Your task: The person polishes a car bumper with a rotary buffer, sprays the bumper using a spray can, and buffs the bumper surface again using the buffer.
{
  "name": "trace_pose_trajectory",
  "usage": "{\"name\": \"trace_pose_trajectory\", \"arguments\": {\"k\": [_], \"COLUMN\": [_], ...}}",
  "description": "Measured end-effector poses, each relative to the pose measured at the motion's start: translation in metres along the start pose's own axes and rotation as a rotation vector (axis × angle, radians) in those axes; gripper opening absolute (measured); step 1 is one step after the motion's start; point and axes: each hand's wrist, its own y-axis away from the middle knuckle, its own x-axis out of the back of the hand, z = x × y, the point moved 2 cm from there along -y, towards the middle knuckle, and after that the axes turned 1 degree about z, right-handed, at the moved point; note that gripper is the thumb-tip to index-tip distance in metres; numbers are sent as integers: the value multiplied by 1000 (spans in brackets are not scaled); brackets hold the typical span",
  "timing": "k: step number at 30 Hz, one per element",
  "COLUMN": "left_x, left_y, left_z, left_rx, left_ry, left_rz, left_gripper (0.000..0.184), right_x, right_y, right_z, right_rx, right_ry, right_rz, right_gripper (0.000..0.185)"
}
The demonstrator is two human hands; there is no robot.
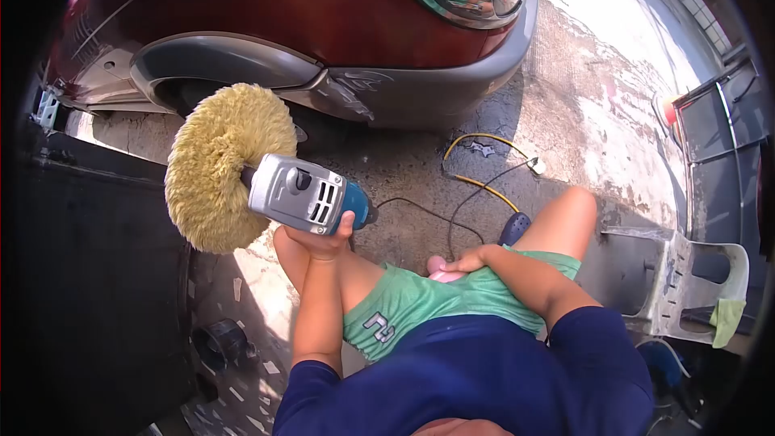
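My left hand (pixel 325 241) is closed around the body of a power polisher (pixel 300 192), silver and teal, held up off the ground. Its large yellow wool pad (pixel 222 163) points left, in front of the car's front wheel arch. Between my thighs, my right hand (pixel 467 263) rests at the hem of the green shorts. Its fingers lie against a small pale pink rounded thing (pixel 441 271), partly hidden, whose kind I cannot make out. A dark cord (pixel 420 207) leads from the polisher's rear.
A dark red car (pixel 266 0) with a grey bumper (pixel 420 93), scratched at its corner, stands ahead. A yellow cable (pixel 492 139) and white plug (pixel 537 165) lie on the concrete. To the right are a plastic chair (pixel 674 274) with a green cloth (pixel 727 321) and a metal gate (pixel 718 137).
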Motion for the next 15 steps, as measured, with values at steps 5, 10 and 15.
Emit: {"name": "trace_pose_trajectory", "arguments": {"k": [5, 10, 15], "left_x": [-4, -8, 0], "left_y": [12, 2, -8], "left_z": [-10, -37, -32], "left_rx": [60, 73, 170], "left_ry": [-97, -18, -44], "left_rz": [-151, -288, -306], "left_gripper": [96, 104, 102], "right_x": [-9, 1, -64], "right_y": [-3, 12, -46], "right_z": [-32, -47, -76], "right_rx": [-32, -49, -7], "right_ry": [14, 5, -119], "right_rz": [160, 223, 184], "right_gripper": [89, 61, 54]}}
